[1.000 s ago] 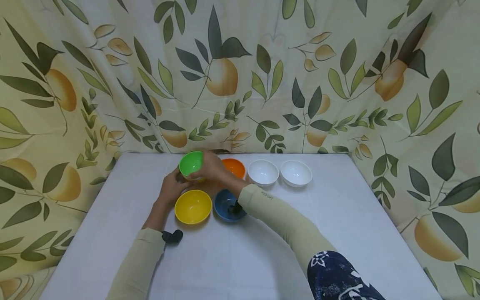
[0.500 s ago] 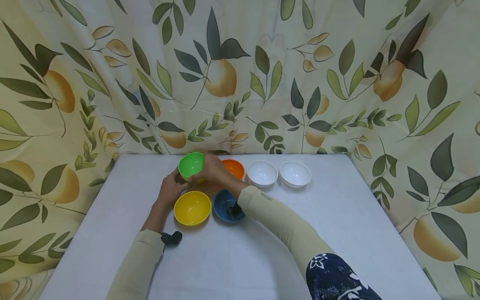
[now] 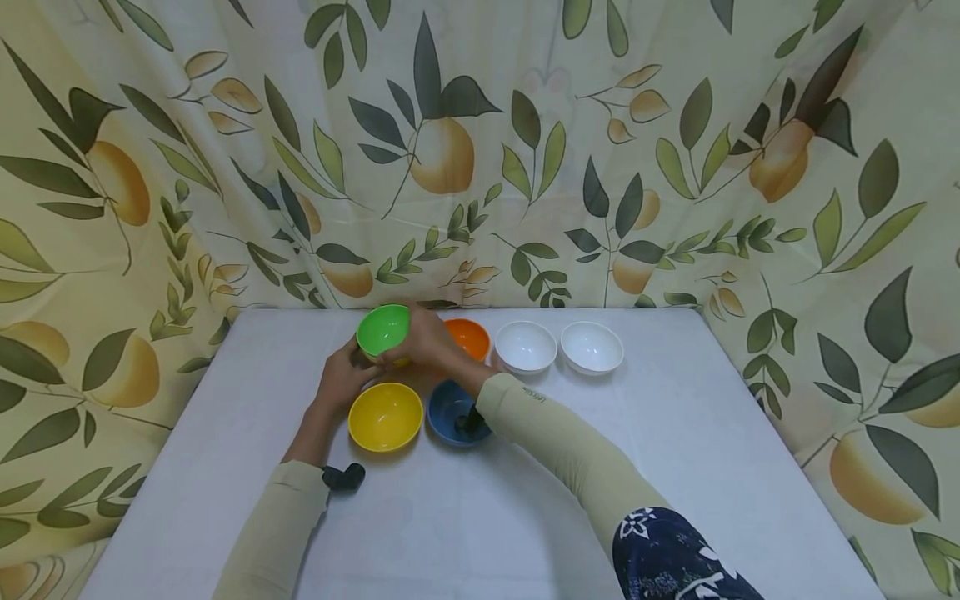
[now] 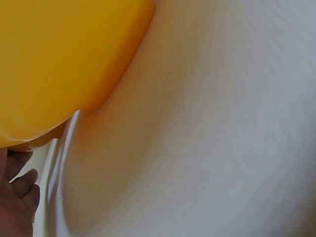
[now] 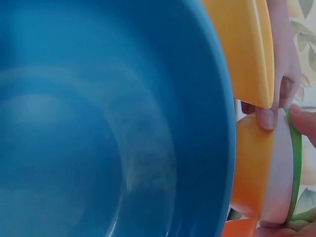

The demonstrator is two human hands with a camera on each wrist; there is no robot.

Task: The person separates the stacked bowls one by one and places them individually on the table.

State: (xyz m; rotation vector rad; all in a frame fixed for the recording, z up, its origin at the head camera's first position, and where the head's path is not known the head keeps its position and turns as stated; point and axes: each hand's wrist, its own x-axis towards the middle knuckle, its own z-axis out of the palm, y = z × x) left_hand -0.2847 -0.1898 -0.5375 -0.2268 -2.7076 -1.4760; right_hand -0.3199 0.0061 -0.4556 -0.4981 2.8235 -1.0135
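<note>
At the back left of the table, a green bowl (image 3: 382, 330) sits nested on top of a stack. In the right wrist view a white bowl (image 5: 277, 177) shows below its green rim, and a yellow-orange bowl (image 5: 251, 168) below that. My left hand (image 3: 347, 379) grips the stack from the left, its thumb pressed on the yellow-orange bowl's side. From the right, my right hand (image 3: 429, 337) holds the green bowl by the rim. Another yellow bowl (image 3: 386, 417) stands just in front of the hands, and a blue bowl (image 3: 448, 412) stands under my right wrist.
An orange bowl (image 3: 468, 337) stands right of the stack, partly behind my right hand. Two white bowls, a nearer one (image 3: 526, 347) and a farther one (image 3: 592, 347), continue that row. A patterned curtain (image 3: 480, 167) hangs behind the white table (image 3: 600, 517).
</note>
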